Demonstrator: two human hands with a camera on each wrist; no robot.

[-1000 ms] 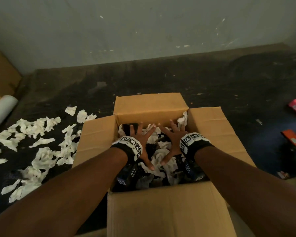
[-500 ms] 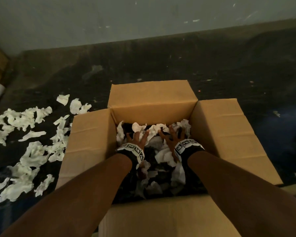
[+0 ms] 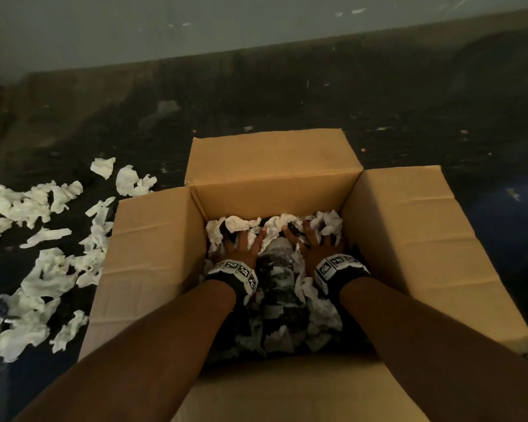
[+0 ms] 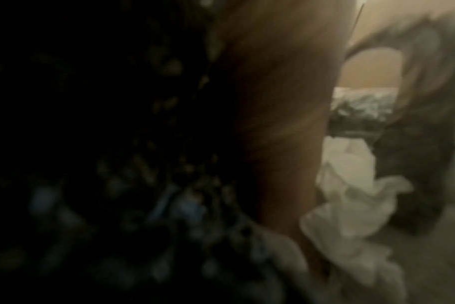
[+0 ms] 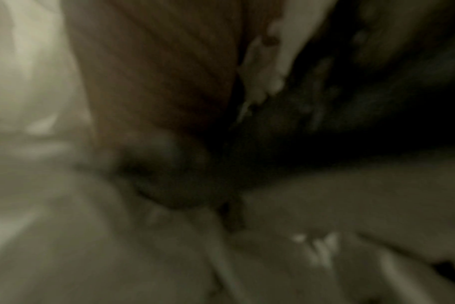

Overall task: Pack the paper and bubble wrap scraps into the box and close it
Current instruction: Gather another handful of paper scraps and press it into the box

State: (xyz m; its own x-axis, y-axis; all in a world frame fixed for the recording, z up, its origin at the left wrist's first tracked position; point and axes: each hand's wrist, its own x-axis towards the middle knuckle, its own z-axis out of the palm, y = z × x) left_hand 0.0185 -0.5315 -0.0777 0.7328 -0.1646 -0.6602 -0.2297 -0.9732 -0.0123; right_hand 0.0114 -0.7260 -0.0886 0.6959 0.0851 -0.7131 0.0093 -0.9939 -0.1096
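Note:
A brown cardboard box (image 3: 153, 239) stands on the dark floor with all its flaps spread out. Inside lies a heap of white paper scraps (image 3: 241, 223) mixed with dark bubble wrap (image 3: 279, 269). Both my hands are down in the box, palms flat on the heap. My left hand (image 3: 241, 246) has its fingers spread and partly sunk among the scraps. My right hand (image 3: 313, 242) lies beside it near the right wall, fingers spread too. The wrist views are dark and blurred; the left wrist view shows crumpled white paper (image 4: 351, 195) close by.
Several white paper scraps (image 3: 43, 269) lie scattered on the floor left of the box. A grey wall (image 3: 195, 25) runs behind. The far flap (image 3: 272, 153) and the right flap (image 3: 424, 239) stick out over the floor.
Both hands have sunk deeper into the box and pushed the heap down. The view has moved closer and tilted further down over the box.

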